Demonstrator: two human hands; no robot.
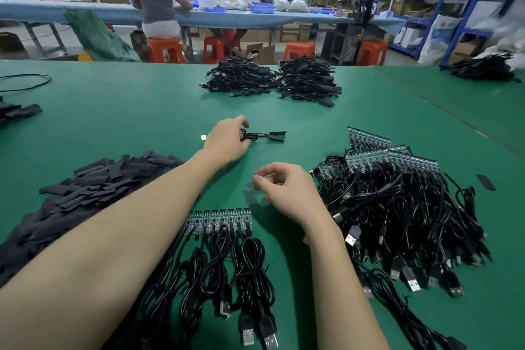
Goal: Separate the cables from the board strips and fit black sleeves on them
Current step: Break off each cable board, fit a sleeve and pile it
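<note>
Setting: workshop with a green desk (127,111); two people sit at a blue desk (255,18) behind, shelving at the right.
Left hand (227,139): reached forward, its grip curled on the coiled part of a sleeved cable (262,136) that lies on the desk ahead.
Right hand (287,190): hovering above the desk, fingers loosely curled, grasping nothing.
Board strip (220,221): near edge, between the forearms, its black cables (227,267) trailing toward the viewer.
Unprocessed heap (397,207): strips with cables, just right of the right hand.
Black sleeves (93,182): loose pile at the left.
Finished piles (272,79): far centre.
</note>
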